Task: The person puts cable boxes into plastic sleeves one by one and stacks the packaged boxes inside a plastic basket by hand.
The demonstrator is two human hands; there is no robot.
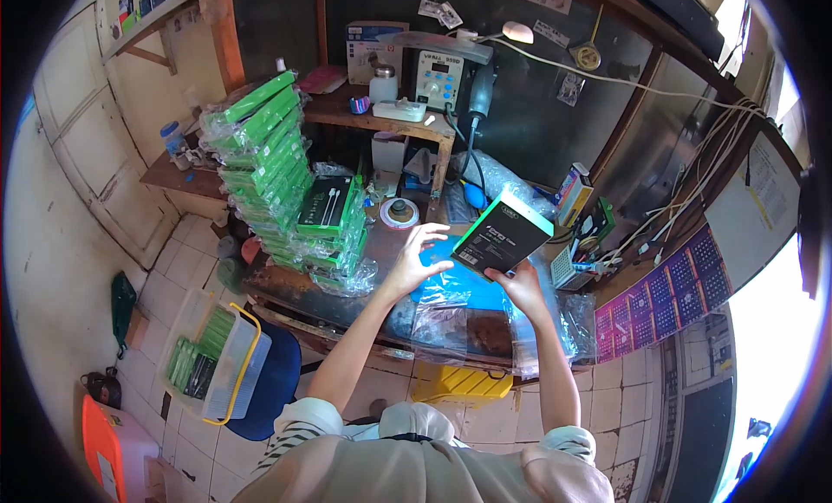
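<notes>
My right hand (520,286) grips the lower edge of a black box with green sides (504,236), tilted above the desk. White print covers its front. Just left of the box, my left hand (419,262) is raised with fingers spread and nothing in it. Beneath both hands lie clear plastic bags (442,321) and a blue mat (472,288). To the left rises a tall stack of green boxes in clear wrap (269,169), and another black-and-green box (326,204) rests on the pile beside it.
A hot-air station (438,80) stands on the raised shelf (347,115). A tape roll (399,214) is on the desk. At lower left, a clear bin (208,351) with a yellow handle holds green boxes. A yellow container (461,383) sits under the desk. Cables (693,169) hang at right.
</notes>
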